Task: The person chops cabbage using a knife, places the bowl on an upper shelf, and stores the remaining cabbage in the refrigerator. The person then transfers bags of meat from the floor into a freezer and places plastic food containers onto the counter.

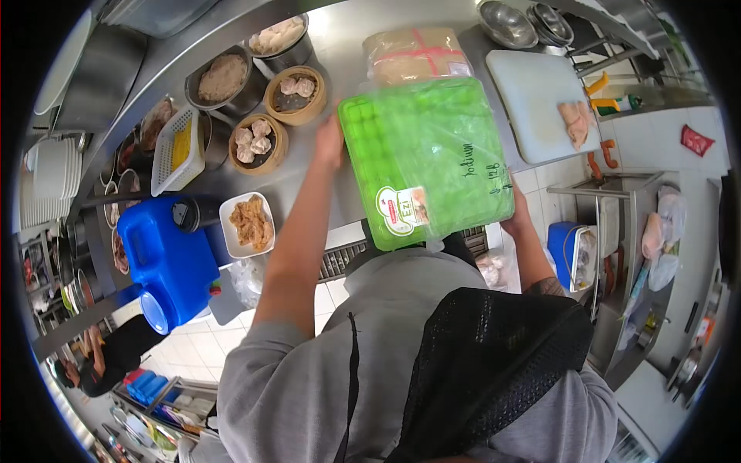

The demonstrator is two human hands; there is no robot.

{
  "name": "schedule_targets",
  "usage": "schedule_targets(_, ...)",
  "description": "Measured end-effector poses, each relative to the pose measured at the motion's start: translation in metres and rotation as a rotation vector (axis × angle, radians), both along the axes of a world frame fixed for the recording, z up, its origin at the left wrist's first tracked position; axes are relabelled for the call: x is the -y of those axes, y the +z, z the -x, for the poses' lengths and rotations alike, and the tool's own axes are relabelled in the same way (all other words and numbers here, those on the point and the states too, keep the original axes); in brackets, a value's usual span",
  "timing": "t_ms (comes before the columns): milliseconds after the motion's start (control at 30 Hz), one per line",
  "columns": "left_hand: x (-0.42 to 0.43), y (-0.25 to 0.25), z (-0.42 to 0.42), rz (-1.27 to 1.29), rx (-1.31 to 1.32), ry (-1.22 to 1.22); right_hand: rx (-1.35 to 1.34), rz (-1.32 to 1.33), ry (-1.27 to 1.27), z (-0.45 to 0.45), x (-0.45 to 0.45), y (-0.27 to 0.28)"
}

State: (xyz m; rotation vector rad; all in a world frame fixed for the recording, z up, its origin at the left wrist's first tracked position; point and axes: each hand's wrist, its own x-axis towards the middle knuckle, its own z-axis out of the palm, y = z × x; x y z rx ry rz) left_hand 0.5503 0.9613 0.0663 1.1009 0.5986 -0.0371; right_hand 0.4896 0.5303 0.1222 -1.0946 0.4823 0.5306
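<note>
A large bright green tray pack (pixel 428 154), wrapped in clear plastic with a label and black handwriting, is held level in front of my body. My left hand (pixel 329 141) grips its left edge, fingers partly hidden by the pack. At the lower right edge my right hand (pixel 520 212) grips it, with the fingers mostly beneath. Just beyond the pack lies a brown parcel (pixel 417 55) with pink tape. Two bamboo steamers, one nearer (pixel 257 144) and one farther (pixel 295 94), hold dumplings to the left. A white bowl (pixel 247 224) contains battered-looking pieces.
On the right, a white cutting board (pixel 540 104) bears a piece of raw meat (pixel 575 123). Metal bowls (pixel 507 25) stand at the back right. A blue jug (pixel 166 258) and a white basket (pixel 176 150) are at left. Another person (pixel 116 351) stands far left.
</note>
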Motion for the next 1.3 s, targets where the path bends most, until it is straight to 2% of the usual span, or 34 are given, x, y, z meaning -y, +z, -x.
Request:
schedule_targets(33, 0.005, 0.01, 0.014, 0.004, 0.006, -0.012, 0.006, 0.004, -0.012, 0.012, 0.002, -0.011)
schedule_targets(100, 0.017, 0.034, 0.042, -0.315, 0.006, -0.012, -0.044, 0.034, -0.069, 0.034, 0.006, -0.03)
schedule_targets(133, 0.016, 0.029, 0.045, -0.312, 0.008, -0.006, -0.053, -0.03, -0.104, 0.04, -0.002, -0.03)
schedule_targets(167, 0.014, 0.018, 0.044, -0.428, -0.003, -0.012, -0.045, -0.026, -0.095, 0.044, -0.007, -0.031)
schedule_targets(200, 0.013, 0.008, 0.041, -0.541, -0.015, -0.017, -0.068, -0.174, -0.158, 0.048, -0.01, -0.031)
schedule_targets(233, 0.007, 0.001, 0.035, -0.533, -0.011, -0.004, -0.094, -0.32, -0.22, 0.052, -0.014, -0.031)
schedule_targets(300, -0.01, -0.01, 0.019, -0.392, -0.112, -0.204, -0.057, -0.292, -0.289, 0.066, -0.067, 0.007)
schedule_targets(333, -0.013, -0.01, 0.011, -0.379, -0.111, -0.183, -0.086, -0.306, -0.319, 0.074, -0.09, 0.025)
schedule_targets(367, -0.018, -0.004, 0.003, -0.368, -0.116, -0.284, -0.115, -0.32, -0.344, 0.075, -0.101, 0.034)
schedule_targets(400, -0.023, 0.001, 0.0, -0.358, -0.123, -0.385, -0.115, -0.311, -0.318, 0.073, -0.103, 0.033)
schedule_targets(500, -0.018, 0.03, 0.001, -0.346, -0.081, -0.413, -0.116, -0.413, -0.294, 0.073, -0.101, 0.014)
schedule_targets(567, -0.021, 0.027, -0.001, -0.327, -0.071, -0.436, -0.078, -0.474, -0.189, 0.068, -0.091, 0.006)
schedule_targets(733, -0.027, 0.022, 0.0, -0.341, -0.061, -0.456, -0.044, -0.327, -0.241, 0.065, -0.098, 0.025)
schedule_targets(800, -0.025, 0.036, 0.008, -0.201, -0.118, -0.489, -0.025, -0.284, -0.245, 0.064, -0.1, 0.038)
schedule_targets(867, -0.023, 0.036, 0.01, -0.233, -0.098, -0.49, -0.018, -0.224, -0.24, 0.064, -0.098, 0.048)
schedule_targets(933, -0.026, 0.038, 0.009, -0.264, -0.078, -0.486, -0.001, -0.193, -0.252, 0.063, -0.097, 0.048)
schedule_targets(1000, -0.035, 0.041, 0.0, -0.367, -0.089, -0.644, 0.013, -0.16, -0.257, 0.064, -0.097, 0.049)
schedule_targets(1100, -0.037, 0.035, -0.008, -0.331, 0.048, -0.682, -0.013, -0.086, -0.267, 0.063, -0.103, 0.051)
schedule_targets(1233, -0.033, 0.018, -0.021, -0.308, 0.045, -0.637, -0.019, -0.117, -0.27, 0.062, -0.093, 0.027)
schedule_targets(1300, -0.033, 0.021, -0.02, -0.056, 0.117, -0.702, 0.008, -0.134, -0.253, 0.058, -0.078, 0.021)
